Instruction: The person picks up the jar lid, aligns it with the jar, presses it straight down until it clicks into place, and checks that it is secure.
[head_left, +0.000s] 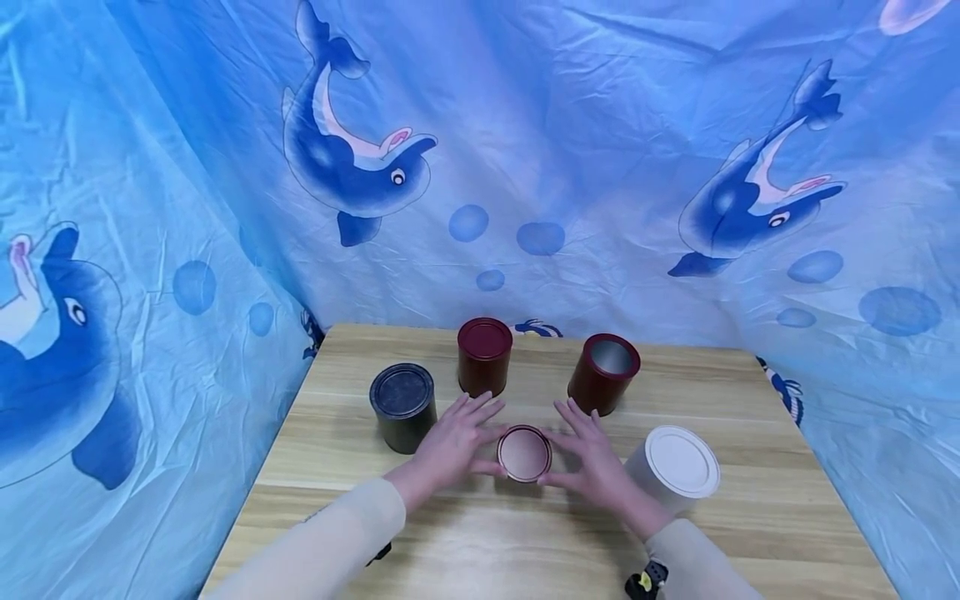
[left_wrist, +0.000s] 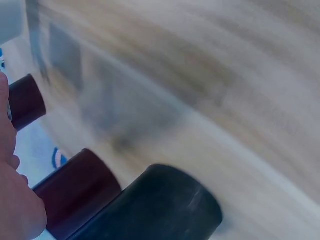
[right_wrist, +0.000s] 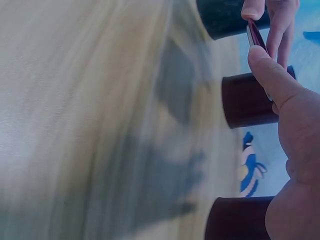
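Observation:
Both hands hold a round, dark-red-rimmed lid [head_left: 524,454] between them, raised above the table. My left hand [head_left: 456,437] grips its left edge with thumb and finger, and my right hand [head_left: 592,462] does the same at the right edge. Seen edge-on in the right wrist view, the thin lid [right_wrist: 256,37] is tilted between the thumbs and fingers. Beyond the right hand stands a dark red can [head_left: 600,387] without a lid, its grey inside showing. A second dark red can [head_left: 484,358], lid on, is behind the left hand.
Left of the left hand stands a black lidded can [head_left: 405,417]. A white lidded can [head_left: 678,467] is beside the right forearm. The wooden table [head_left: 750,533] ends at a blue dolphin-print cloth [head_left: 600,167] behind and at both sides.

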